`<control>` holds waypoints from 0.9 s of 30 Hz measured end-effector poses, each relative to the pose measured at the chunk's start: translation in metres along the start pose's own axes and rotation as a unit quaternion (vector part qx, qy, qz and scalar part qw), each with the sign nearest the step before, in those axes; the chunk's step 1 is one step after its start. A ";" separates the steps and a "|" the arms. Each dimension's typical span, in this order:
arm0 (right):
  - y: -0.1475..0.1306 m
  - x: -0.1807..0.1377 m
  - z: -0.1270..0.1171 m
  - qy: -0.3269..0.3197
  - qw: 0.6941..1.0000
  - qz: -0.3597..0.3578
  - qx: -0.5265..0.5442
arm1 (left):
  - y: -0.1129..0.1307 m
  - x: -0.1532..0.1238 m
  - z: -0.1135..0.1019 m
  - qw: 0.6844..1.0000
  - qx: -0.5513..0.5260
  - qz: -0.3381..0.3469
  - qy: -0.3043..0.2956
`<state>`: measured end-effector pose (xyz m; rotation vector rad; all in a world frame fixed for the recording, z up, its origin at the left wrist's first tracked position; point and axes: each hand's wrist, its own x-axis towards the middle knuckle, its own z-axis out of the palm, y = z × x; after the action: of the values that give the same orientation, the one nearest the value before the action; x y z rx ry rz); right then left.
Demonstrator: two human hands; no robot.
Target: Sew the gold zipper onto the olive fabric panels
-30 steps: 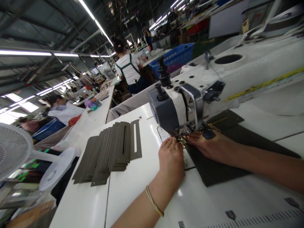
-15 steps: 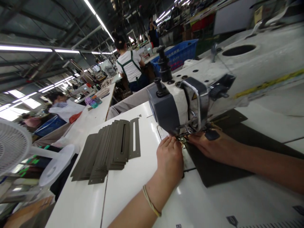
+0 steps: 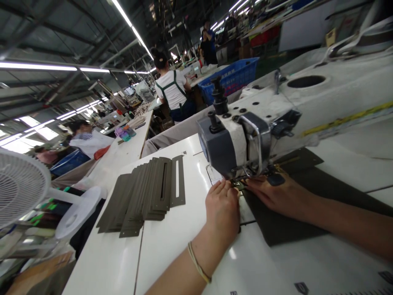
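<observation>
A white sewing machine head (image 3: 242, 135) stands over the table, its needle area low and partly hidden. Just left of the needle area is my left hand (image 3: 222, 207), its fingers curled and closed; what lies under the fingertips is hidden. My right hand (image 3: 276, 192) rests on a dark olive fabric panel (image 3: 276, 225), fingers together and gripping it close to the presser foot. The machine covers part of that hand. Further left lies a fanned stack of olive pieces (image 3: 138, 196), with one slotted piece (image 3: 181, 180) at its right end.
The white table (image 3: 172, 254) carries the machine. A white fan (image 3: 21, 188) stands at the left. Beyond the table are a blue crate (image 3: 230, 78), a person in a white shirt (image 3: 173, 90) facing away, and another person (image 3: 84, 135) at the far left.
The whole view has shifted slightly, so things sit a little lower and further right. Both hands keep nearly the same place at the needle area.
</observation>
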<state>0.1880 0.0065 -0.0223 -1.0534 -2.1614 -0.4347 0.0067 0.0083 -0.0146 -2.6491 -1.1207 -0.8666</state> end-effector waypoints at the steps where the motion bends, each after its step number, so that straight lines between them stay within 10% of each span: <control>1: 0.000 0.000 0.001 -0.005 1.000 0.003 -0.005 | -0.001 0.000 0.000 1.000 -0.006 -0.005 -0.004; 9: -0.004 -0.030 0.003 -0.098 0.985 0.088 -0.113 | 0.012 -0.008 -0.013 0.982 0.078 -0.128 -0.115; 17: -0.077 -0.086 -0.064 -0.059 0.989 0.122 -0.061 | 0.071 -0.049 -0.051 0.971 -0.039 -0.121 -0.201; 23: -0.020 -0.113 -0.112 -0.130 0.920 0.324 -0.177 | 0.082 -0.057 -0.053 0.960 -0.155 -0.199 -0.123; 27: -0.003 -0.113 -0.132 -0.157 0.864 0.478 0.033 | 0.085 -0.062 -0.051 0.914 -0.266 -0.297 -0.081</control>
<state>0.2928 -0.1317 -0.0083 -2.0666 -1.5827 0.2995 0.0078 -0.1082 0.0011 -2.8562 -2.0603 -1.2096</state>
